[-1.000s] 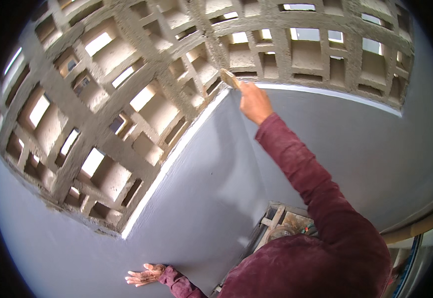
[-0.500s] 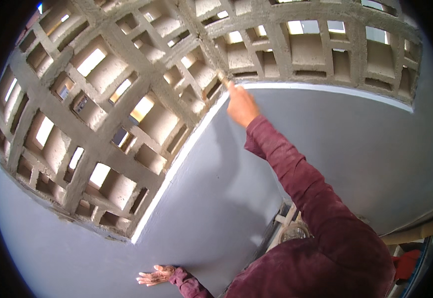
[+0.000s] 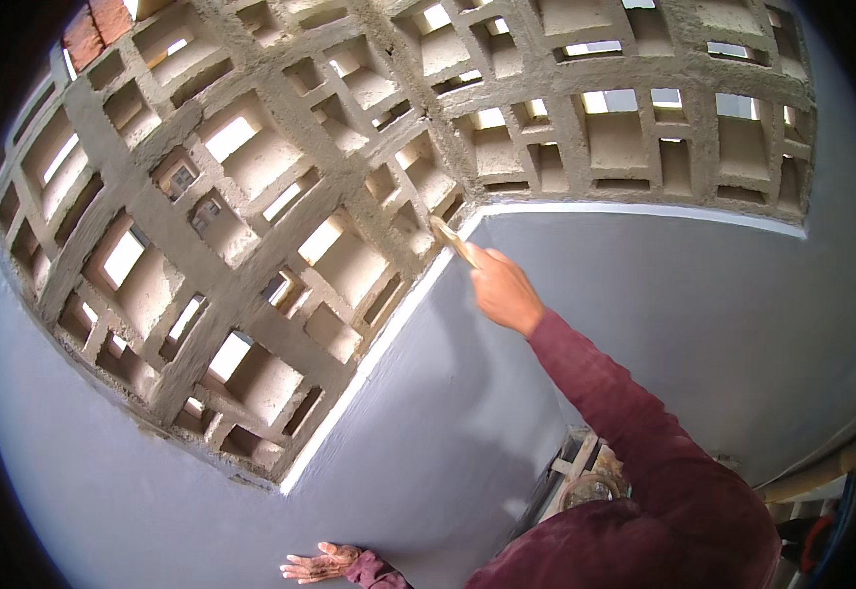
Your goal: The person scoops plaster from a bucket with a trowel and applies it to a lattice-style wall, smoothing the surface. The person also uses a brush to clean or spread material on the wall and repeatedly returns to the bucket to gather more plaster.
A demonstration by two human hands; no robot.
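Up near the corner (image 3: 480, 220), the right hand (image 3: 507, 292) has its fingers wrapped around a slim light-brown tool (image 3: 454, 240), tip at the pierced concrete lattice (image 3: 237, 294), touching or just off, I can't tell, right by the white strip (image 3: 644, 210)! Down low, the left hand (image 3: 320, 565) rests against the grey wall (image 3: 418, 442), fingers stretched and slightly apart.
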